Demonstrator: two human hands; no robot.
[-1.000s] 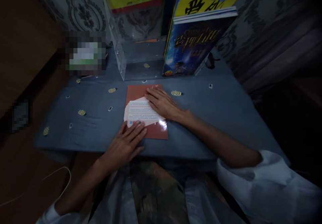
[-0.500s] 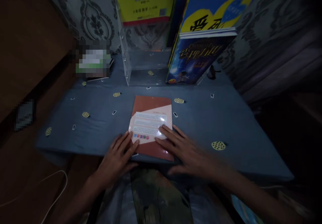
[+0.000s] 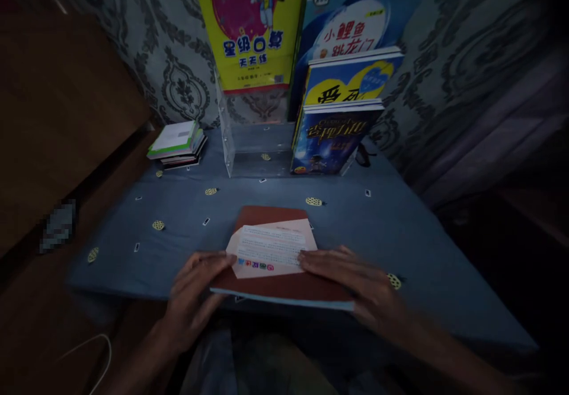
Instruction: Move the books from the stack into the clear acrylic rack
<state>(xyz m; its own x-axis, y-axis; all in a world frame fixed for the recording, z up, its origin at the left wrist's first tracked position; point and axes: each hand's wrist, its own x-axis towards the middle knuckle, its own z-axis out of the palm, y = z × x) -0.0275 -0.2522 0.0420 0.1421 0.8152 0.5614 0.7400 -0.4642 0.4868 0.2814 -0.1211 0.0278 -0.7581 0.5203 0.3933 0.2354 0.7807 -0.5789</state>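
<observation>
The left hand (image 3: 194,288) and right hand (image 3: 360,279) grip the sides of a reddish-brown book (image 3: 275,283); its near edge is raised above the blue tabletop (image 3: 355,229). Behind it, a clear rack (image 3: 226,149) holds upright books (image 3: 335,143). A book stack (image 3: 178,141) lies at rear left.

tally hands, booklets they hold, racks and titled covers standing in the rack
Bare hands: 2 (left hand, right hand)
Reddish-brown booklet: 1
Clear plastic rack: 1
Titled covers: 4 (yellow book, teal book, blue-and-yellow book, dark blue book)
Total: 8
</observation>
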